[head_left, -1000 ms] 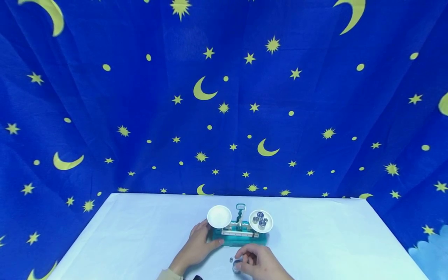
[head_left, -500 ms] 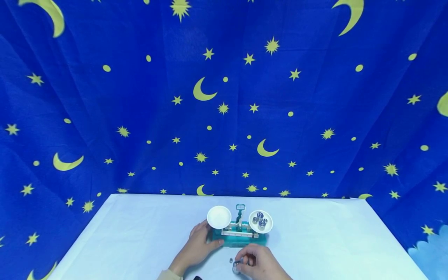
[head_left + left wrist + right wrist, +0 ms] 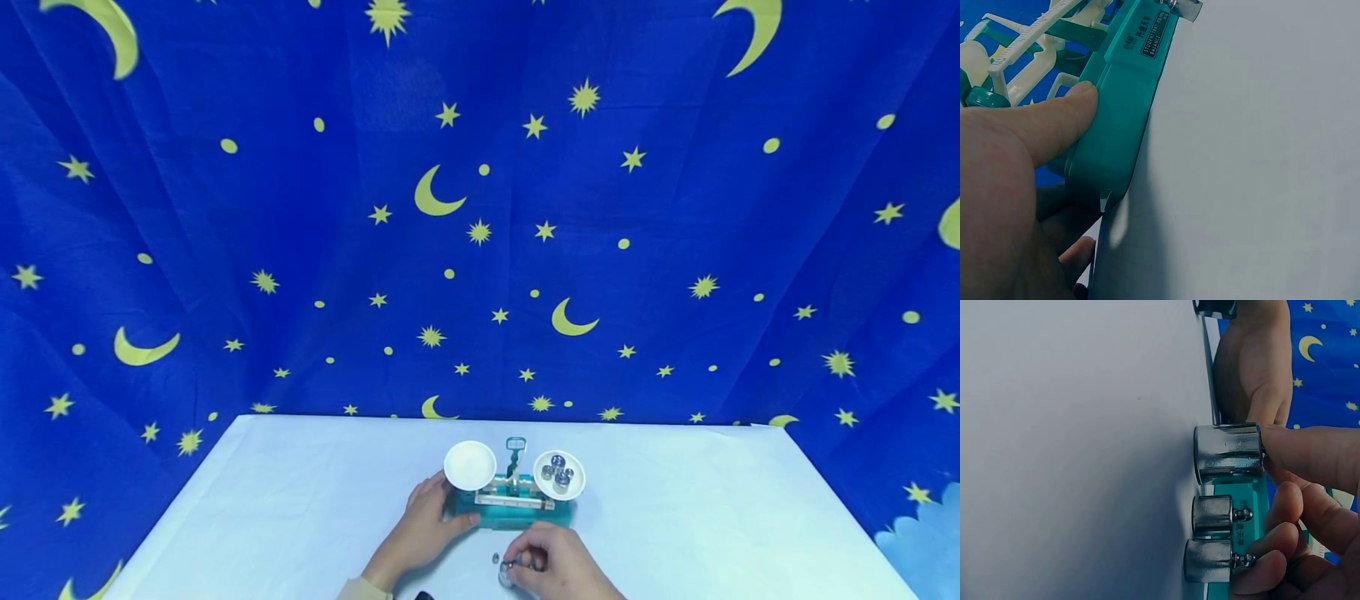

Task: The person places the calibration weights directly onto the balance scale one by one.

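A green student balance (image 3: 517, 518) with two white pans stands on the table. My left hand (image 3: 426, 525) grips the left end of its base, thumb (image 3: 1063, 122) on the upper face and fingers beyond the far side. In front of the base, my right hand (image 3: 558, 562) pinches the knob of a large shiny metal weight (image 3: 1229, 453) between thumb and forefinger. The weight's base is right at the tabletop. Two smaller knobbed weights, a nearer one (image 3: 1212, 514) and another (image 3: 1209, 561), stand beside it near my curled fingers. The right pan (image 3: 576, 491) bears several metal weights.
The left pan (image 3: 470, 465) shows bare white. A tiny weight (image 3: 495, 558) stands left of the right hand. A black object (image 3: 423, 596) is cut off at the lower edge. Behind the white table (image 3: 712, 517) hangs a blue star-patterned cloth (image 3: 480, 250).
The right hand's fingers have drawn in slightly over the large weight, which has barely shifted. The left hand and the balance have stayed in place.
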### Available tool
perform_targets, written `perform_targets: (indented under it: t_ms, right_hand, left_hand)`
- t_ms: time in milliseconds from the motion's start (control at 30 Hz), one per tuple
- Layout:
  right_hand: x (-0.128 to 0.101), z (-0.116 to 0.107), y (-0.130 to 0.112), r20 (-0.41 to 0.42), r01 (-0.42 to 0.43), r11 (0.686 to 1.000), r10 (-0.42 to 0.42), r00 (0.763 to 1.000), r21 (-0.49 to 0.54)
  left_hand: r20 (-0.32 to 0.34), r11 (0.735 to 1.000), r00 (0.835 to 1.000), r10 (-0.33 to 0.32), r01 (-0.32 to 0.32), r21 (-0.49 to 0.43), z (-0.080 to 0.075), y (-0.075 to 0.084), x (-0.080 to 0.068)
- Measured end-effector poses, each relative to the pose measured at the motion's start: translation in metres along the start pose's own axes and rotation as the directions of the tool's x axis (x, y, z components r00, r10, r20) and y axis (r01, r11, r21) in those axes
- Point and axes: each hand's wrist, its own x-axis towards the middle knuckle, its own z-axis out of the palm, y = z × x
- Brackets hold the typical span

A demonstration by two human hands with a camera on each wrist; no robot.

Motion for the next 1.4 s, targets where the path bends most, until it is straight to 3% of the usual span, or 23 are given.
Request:
perform_targets:
  t_ms: [667,967,1400]
  right_hand:
    - [0.0012,-0.0002,0.0008,0.009,-0.012,1.000,0.012,1.000,-0.016]
    - [-0.0014,0.0005,-0.0005,-0.015,0.049,0.998,-0.050,0.999,-0.044]
    - [-0.0017,-0.0006,0.0001,-0.014,0.062,0.997,-0.063,0.998,-0.038]
  left_hand:
    - [-0.007,1.000,1.000,0.004,-0.004,-0.007,-0.0023,0.0038,-0.0024]
    - [-0.004,1.000,1.000,-0.004,0.004,0.004,-0.0004,0.0022,0.0007]
    - [-0.001,1.000,1.000,-0.007,0.007,-0.010,-0.0010,0.0025,0.0007]
